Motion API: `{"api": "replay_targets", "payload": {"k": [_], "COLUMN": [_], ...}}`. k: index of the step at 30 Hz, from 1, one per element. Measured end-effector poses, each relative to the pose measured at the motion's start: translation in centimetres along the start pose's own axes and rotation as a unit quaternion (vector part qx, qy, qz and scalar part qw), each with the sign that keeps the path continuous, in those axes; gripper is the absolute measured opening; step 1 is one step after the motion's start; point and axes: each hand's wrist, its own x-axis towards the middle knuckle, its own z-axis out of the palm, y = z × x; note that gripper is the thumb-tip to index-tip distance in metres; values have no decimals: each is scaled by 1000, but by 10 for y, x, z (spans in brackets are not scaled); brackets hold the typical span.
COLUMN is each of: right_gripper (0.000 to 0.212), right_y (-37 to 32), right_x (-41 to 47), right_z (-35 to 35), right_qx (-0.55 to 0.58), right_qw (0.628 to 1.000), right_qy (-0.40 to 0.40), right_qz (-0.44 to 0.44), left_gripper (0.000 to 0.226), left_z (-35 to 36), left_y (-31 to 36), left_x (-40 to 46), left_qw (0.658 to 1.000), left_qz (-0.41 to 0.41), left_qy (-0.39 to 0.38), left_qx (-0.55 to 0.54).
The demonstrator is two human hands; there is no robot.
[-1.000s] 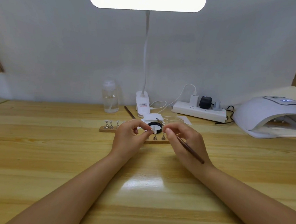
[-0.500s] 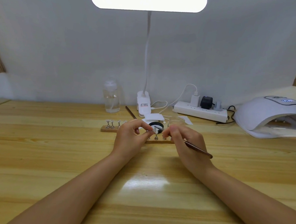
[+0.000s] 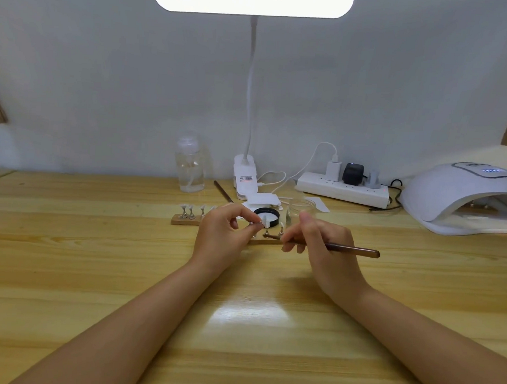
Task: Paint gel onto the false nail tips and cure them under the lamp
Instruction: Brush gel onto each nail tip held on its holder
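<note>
Left hand [image 3: 225,234] pinching small nail tip [image 3: 266,222] over wooden stand [image 3: 186,219]. Right hand [image 3: 317,242] gripping brown brush [image 3: 352,250], flat, near stand. White lamp [image 3: 463,197] far right on surface [image 3: 95,271].

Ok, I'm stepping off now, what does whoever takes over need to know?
Left hand pinches a nail tip on its stand above the wooden strip.
Right hand holds the brush, bristles pointing at that tip.
Gel pot sits open behind the strip; curing lamp stands far right.
Whether any tips are painted is too small to tell. Nothing on the strip has gone to the lamp yet.
</note>
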Motion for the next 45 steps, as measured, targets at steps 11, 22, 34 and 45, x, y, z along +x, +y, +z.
{"api": "replay_targets", "payload": {"k": [11,22,34,45], "right_gripper": [31,36,23,28], "right_y": [-3,-2,-5,-4], "right_x": [1,2,4,4], "right_z": [-1,-1,-2,-1], "right_qx": [-50,-71,-86,-58], "right_qw": [998,997,996,998], "right_qy": [-8,-5,-10,-26], "right_qz": [-22,-22,-18,-11], "left_gripper": [18,22,20,24], "left_z": [0,1,-1,0], "left_y": [2,3,5,1], "left_x": [-1,0,0,1], "left_qw": [1000,1000,1000,1000], "left_qz": [-5,-5,-6,-3], "left_qy": [0,4,4,18], "left_qx": [5,-2,7,-2]}}
